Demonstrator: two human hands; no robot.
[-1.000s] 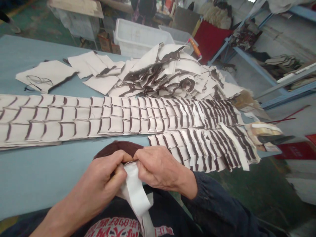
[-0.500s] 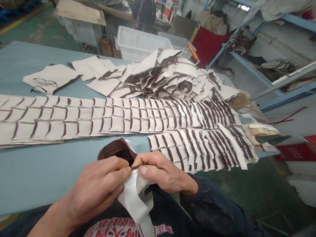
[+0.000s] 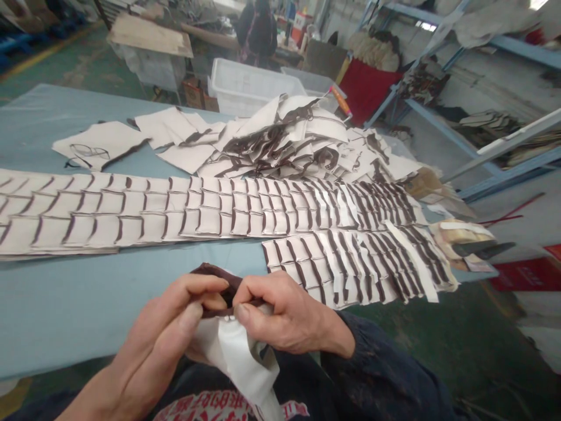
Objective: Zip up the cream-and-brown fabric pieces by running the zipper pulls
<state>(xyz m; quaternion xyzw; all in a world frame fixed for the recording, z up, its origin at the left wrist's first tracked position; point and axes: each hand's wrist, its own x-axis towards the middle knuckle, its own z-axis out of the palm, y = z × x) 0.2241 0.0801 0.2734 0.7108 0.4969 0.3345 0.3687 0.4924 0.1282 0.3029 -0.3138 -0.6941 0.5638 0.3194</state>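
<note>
A cream fabric piece with a brown edge (image 3: 221, 275) is held up in front of my chest. My right hand (image 3: 284, 316) pinches its brown edge between thumb and bent index finger. On the other side, my left hand (image 3: 175, 318) has the same edge between thumb and fingers, the grip looser and a small gap showing at the fingertips. From the pinched edge a white strip (image 3: 249, 356) hangs down. Just beyond my hands, rows of overlapping cream pieces with brown edges (image 3: 210, 216) lie on the blue table (image 3: 87, 310). A shorter stack (image 3: 307, 257) lies nearest my right hand.
A loose heap of cream and brown pieces (image 3: 280, 140) lies behind the rows. Eyeglasses (image 3: 90, 152) rest on a piece at the left. White plastic bins (image 3: 254, 88) stand past the table, blue shelving (image 3: 456, 134) at the right. A person in dark clothing (image 3: 258, 29) is at the back.
My left hand has shifted left, its fingertips parting from my right thumb and loosening. More of the edge and white strip shows between my hands. The view has moved slightly.
</note>
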